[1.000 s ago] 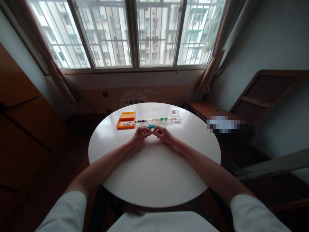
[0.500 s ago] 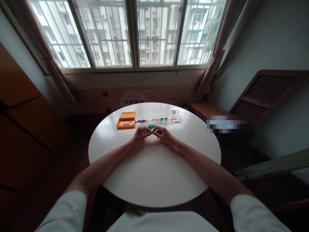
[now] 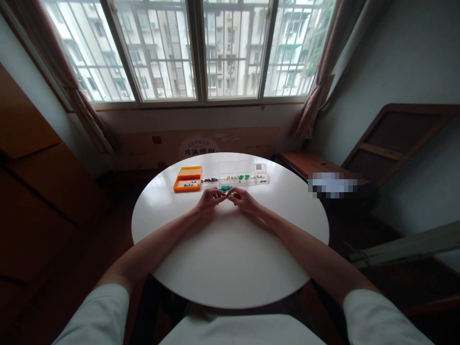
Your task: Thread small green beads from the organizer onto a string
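My left hand [image 3: 210, 199] and my right hand [image 3: 243, 199] meet fingertip to fingertip over the white round table [image 3: 230, 258]. Both are closed in a pinch; whatever sits between the fingertips is too small to name. Just beyond the fingers lies a heap of small blue and green pieces [image 3: 226, 188], partly hidden by my hands. An open orange box [image 3: 187, 189] with a few blue and dark bits stands to the left of the heap. Behind it, clear plastic boxes [image 3: 247, 181] with raised lids hold dark, cream, green and gold-coloured pieces.
A wide cardboard sheet [image 3: 143, 143] leans below the barred window [image 3: 230, 52]. At the right are a low wooden table [image 3: 305, 163] with a blurred-out patch on it and a slanted wooden frame [image 3: 381, 152]. Wooden cabinets [image 3: 32, 191] stand at the left.
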The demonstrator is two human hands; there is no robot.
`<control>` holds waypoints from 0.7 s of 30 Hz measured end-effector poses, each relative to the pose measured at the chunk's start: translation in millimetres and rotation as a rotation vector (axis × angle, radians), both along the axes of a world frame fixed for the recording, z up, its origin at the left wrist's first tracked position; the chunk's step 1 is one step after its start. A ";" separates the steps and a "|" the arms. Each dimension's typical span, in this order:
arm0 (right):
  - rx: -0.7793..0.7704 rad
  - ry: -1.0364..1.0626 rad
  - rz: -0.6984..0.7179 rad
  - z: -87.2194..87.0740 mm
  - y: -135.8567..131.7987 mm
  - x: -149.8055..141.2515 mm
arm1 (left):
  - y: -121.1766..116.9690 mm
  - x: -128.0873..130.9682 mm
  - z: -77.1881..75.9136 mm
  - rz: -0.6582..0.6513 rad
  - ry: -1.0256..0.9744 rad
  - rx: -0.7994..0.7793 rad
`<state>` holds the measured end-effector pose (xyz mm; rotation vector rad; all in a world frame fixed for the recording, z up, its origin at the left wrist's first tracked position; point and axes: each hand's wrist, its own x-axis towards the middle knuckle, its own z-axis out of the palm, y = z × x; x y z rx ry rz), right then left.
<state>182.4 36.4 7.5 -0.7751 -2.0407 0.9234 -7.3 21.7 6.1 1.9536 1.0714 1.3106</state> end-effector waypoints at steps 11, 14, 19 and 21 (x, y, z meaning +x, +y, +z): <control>0.001 0.000 0.007 -0.5 0.5 0.8 | -1.4 -0.4 0.9 0.010 0.034 0.028; 0.006 -0.003 0.004 -1.2 0.9 0.8 | -0.7 -0.6 -0.2 0.007 0.032 0.029; -0.002 -0.007 0.002 -1.2 0.6 0.8 | 0.8 -0.9 -1.4 0.008 0.039 0.043; -0.004 -0.005 0.006 -1.1 0.6 0.8 | 0.8 -0.9 -1.3 0.007 0.044 0.044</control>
